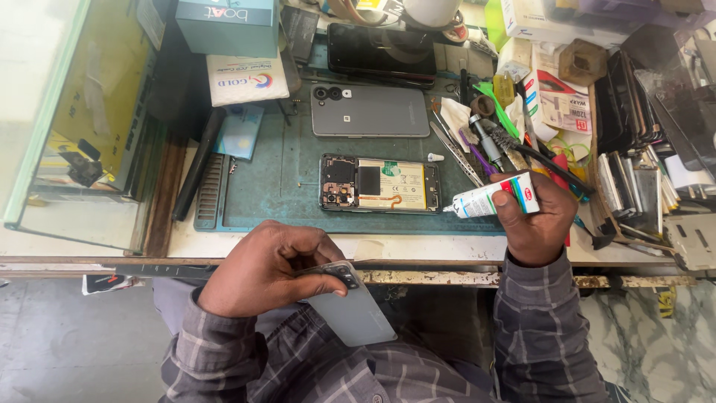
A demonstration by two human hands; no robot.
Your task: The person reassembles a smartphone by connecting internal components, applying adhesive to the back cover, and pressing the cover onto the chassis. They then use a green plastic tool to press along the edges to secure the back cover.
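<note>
At the near edge of the worn workbench (418,277), we see the left hand (261,267) curled closed around a pale grey, glossy phone back cover (356,312), thumb lying across its camera-cutout end, the panel tilted down below the bench edge over a checked grey sleeve (246,358). To the right, the right hand (535,220) is closed in a fist around a small white glue tube with red and green markings (492,198); its thin nozzle points left, just beside the right end of the opened phone body (379,183). That phone lies flat on the dark green work mat (276,186), insides showing: a yellow-and-white battery in the middle, a dark circuit board at its left end. Just beyond it, farther away, lies a grey phone (370,110), back upward. Tweezers, screwdrivers and other small tools (485,142) crowd the mat's right side.
</note>
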